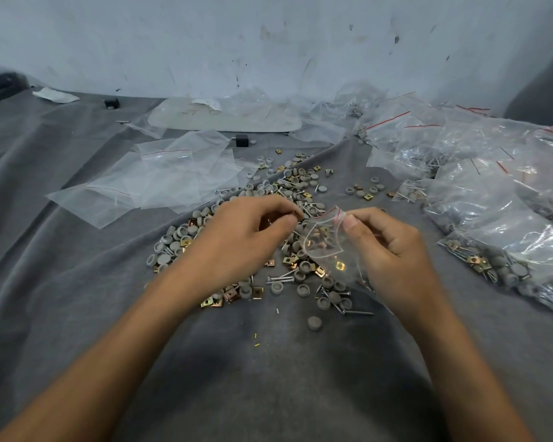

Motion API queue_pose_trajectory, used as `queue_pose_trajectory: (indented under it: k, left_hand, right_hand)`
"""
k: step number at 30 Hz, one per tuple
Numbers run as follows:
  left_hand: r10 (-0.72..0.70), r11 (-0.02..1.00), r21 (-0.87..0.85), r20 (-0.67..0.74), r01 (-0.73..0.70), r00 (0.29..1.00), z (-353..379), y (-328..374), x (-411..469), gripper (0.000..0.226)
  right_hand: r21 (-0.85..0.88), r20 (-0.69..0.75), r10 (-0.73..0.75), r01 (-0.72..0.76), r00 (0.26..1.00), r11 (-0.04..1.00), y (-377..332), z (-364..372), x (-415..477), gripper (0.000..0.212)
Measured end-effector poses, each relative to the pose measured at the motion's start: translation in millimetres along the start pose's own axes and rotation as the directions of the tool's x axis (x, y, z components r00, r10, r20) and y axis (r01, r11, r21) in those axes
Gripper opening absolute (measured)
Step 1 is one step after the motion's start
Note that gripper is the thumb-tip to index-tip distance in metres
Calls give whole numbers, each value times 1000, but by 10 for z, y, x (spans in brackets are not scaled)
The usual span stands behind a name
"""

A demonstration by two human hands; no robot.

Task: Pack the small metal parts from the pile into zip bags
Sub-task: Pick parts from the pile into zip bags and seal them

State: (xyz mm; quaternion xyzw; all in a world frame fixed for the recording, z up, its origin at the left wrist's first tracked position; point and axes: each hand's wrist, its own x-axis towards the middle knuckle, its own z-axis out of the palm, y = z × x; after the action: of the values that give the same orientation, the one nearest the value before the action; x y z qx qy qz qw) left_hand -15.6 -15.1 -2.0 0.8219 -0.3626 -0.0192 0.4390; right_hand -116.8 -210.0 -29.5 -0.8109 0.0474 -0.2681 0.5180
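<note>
- A creased grey cloth (77,298) covers the surface.
- A pile (288,186) of grey caps, brass square clips and screws lies mid-cloth.
- Empty zip bags (160,177) lie flat to its left.
- Filled zip bags (492,186) are heaped at right.
- A small black block (241,141) sits behind the pile.

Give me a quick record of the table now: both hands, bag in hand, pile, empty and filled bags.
left hand: fingertips pinched together at the bag mouth; contents hidden
right hand: pinches the small zip bag near its red strip
pile: grey caps, gold square clips and screws, loose on the grey cloth
empty zip bags: flat, left of the pile
filled bags: heaped at right
</note>
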Motion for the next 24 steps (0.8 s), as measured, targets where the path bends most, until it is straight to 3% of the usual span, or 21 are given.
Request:
queue_pose_trajectory:
  k: [2, 6, 15, 24]
  left_hand:
    - [32, 998, -54, 25, -30, 999, 34, 52, -14, 16]
    - [86, 996, 26, 70, -88, 994, 92, 107, -33, 22]
    - [69, 995, 65, 84, -75, 994, 69, 122, -48, 31]
    - [76, 993, -95, 67, -69, 995, 61, 135, -33, 30]
  right_hand:
    - [-21, 3, -3, 4, 1000, 1000, -9, 14, 0, 16]
    - [-33, 21, -12, 13, 1000, 999, -5, 20, 1, 16]
    - [-41, 2, -22, 22, 1000, 999, -43, -4, -4, 16]
    - [-35, 9, -7, 7, 1000, 999, -69, 5, -4, 16]
